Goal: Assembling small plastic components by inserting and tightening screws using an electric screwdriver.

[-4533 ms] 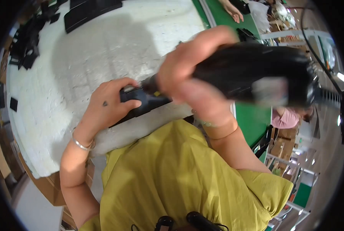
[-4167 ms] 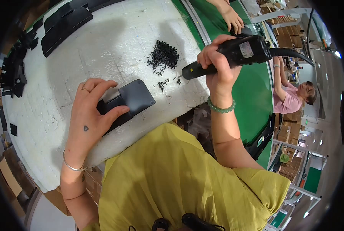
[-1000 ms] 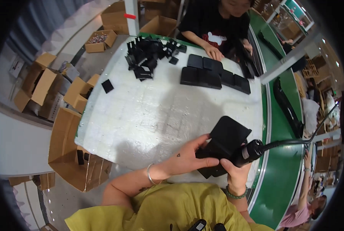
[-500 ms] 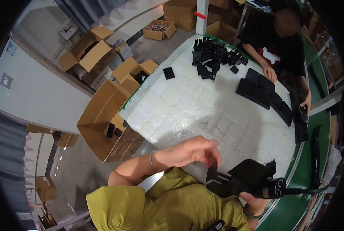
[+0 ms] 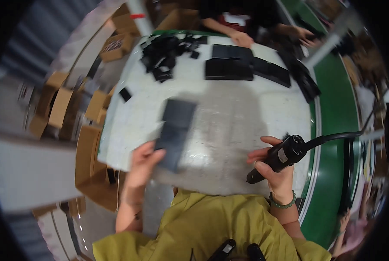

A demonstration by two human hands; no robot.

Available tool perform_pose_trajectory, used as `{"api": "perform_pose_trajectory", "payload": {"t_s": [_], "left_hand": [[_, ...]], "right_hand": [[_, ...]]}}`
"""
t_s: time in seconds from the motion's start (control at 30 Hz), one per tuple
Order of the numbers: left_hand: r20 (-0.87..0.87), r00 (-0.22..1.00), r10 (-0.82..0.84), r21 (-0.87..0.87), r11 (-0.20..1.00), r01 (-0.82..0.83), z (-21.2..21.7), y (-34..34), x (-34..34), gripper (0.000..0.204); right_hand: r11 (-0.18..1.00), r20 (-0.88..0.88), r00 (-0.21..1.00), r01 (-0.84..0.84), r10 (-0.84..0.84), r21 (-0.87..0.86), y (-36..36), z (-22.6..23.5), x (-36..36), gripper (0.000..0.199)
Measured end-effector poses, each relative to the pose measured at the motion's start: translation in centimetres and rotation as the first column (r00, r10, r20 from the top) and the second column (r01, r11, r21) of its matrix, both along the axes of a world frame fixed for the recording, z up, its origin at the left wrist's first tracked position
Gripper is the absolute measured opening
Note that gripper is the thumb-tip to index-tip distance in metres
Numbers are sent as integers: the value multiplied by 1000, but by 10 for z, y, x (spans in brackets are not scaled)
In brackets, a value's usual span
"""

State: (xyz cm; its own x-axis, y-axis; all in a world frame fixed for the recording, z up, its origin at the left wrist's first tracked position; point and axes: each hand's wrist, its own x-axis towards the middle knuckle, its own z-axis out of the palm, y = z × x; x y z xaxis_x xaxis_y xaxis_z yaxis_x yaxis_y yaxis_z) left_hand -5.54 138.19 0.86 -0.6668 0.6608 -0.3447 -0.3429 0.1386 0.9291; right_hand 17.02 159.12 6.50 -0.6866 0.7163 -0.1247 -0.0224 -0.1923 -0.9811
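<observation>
Dark-grey, flat rectangular panel [image 5: 175,130], plastic-looking, sits left of frame centre, blurred; left hand [image 5: 143,163] pinches its left edge, thumb against fingers, presumably leaving the face uncovered. Right hand [image 5: 282,180], fingers loosely parted, grips black cylindrical tool [image 5: 285,153] at centre right; flexible black cord [image 5: 329,138] trails rightward, I judge to avoid the panel.

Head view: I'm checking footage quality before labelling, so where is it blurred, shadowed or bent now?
In the head view, blur smears the left hand and its dark panel; same view, the black corded tool in the right hand looks sharper; same view, a broad soft shadow darkens part of the white tabletop; same view, fisheye distortion bends the green strip at right.
</observation>
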Motion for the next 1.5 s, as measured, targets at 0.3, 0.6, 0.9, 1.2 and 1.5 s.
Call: {"api": "perform_pose_trajectory", "payload": {"t_s": [0.3,0.6,0.9,1.2,1.5], "left_hand": [[-861,475,-181,-257,961,-101,47,59,-49,42],[-910,-128,-394,-412,895,173,-23,264,-93,79],[-965,-41,-257,-259,932,254,-47,271,-71,71],[-839,286,-464,-386,876,289,-12,243,-50,60],[-694,98,-714,-432,520,737,6,152,67,67]], "right_hand": [[976,41,999,5,-14,218,3,-18,34,46],[976,-257,966,56,-1,209,-8,-37,58,48],[979,-279,958,122,-73,162,-12,-37,75,48],[760,-653,668,614,-357,213,26,-7,118,38],[710,-573,633,694,-521,120,37,-35,117,31]]}}
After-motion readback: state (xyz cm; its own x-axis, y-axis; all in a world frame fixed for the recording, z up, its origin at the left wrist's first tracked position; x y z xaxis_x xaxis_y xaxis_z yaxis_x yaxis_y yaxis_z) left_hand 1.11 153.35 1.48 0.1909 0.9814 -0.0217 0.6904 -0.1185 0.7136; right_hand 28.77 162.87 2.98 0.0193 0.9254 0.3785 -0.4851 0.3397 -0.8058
